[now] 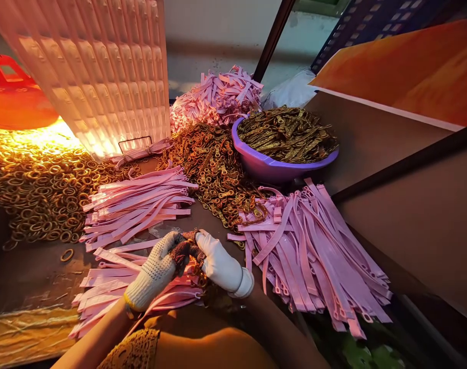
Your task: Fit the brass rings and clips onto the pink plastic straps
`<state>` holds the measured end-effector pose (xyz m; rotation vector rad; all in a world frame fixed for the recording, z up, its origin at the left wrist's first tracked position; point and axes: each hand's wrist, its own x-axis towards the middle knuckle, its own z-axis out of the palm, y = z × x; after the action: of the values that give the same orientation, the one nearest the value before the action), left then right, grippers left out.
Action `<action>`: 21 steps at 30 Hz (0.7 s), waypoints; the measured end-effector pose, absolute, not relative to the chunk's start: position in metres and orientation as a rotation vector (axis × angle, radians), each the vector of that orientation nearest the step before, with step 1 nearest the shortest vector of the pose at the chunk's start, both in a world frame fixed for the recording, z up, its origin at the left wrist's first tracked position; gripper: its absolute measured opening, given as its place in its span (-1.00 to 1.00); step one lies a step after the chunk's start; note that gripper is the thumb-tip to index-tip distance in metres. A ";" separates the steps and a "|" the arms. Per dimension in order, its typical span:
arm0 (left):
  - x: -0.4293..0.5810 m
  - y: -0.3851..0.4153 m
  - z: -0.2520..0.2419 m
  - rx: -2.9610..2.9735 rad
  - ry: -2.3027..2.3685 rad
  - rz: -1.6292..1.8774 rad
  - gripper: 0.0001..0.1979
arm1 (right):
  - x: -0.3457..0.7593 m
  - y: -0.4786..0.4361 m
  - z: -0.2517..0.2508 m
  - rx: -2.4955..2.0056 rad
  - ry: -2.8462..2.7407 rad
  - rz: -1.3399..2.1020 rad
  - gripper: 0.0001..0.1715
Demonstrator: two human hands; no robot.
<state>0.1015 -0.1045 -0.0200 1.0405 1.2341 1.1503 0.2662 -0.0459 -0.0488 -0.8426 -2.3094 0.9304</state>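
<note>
My left hand (pixel 160 269), in a knitted glove with darkened fingertips, meets my right hand (pixel 220 264), in a white glove, in front of my body. Both are closed, fingertips together, around something small that the gloves hide. Brass-coloured metal pieces (pixel 200 277) show just below the fingers; whether they are held I cannot tell. Under and beside my left hand spreads a bundle of pink straps (pixel 106 279). Just beyond lies another group of pink straps (pixel 141 202). To the right of my right hand is a larger heap of pink straps (pixel 306 246) with small loops at their ends.
Many brass rings (pixel 45 195) cover the left side beneath a red lamp (pixel 18 97). A ribbed translucent panel (pixel 114 77) stands behind them. Brass chain-like pieces (pixel 214 174) are piled mid-table, beside a purple basin (pixel 264 166) full of similar pieces. More pink straps (pixel 221 95) lie behind.
</note>
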 end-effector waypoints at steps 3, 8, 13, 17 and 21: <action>0.102 -0.104 -0.026 0.945 1.234 1.152 -0.60 | 0.263 -0.056 -0.037 -1.039 -2.439 0.738 -0.43; 0.104 -0.093 -0.035 0.638 1.122 1.229 -0.56 | 0.252 -0.064 -0.015 -1.347 -2.651 0.388 -0.81; 0.113 -0.087 -0.032 0.835 1.202 1.359 -0.63 | 0.252 -0.051 -0.016 -1.352 -2.672 0.567 -0.76; 0.108 -0.072 -0.034 0.975 1.286 1.264 -0.76 | 0.261 -0.040 -0.026 -1.339 -2.599 0.564 -0.73; 0.061 -0.016 -0.021 1.207 1.355 1.073 -0.85 | 0.274 -0.032 -0.047 -1.544 -2.413 0.467 -0.46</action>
<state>0.0608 -0.0159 -0.0206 1.2065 1.3551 1.0726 0.2743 -0.0323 -0.0469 -1.5438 -2.4135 0.4669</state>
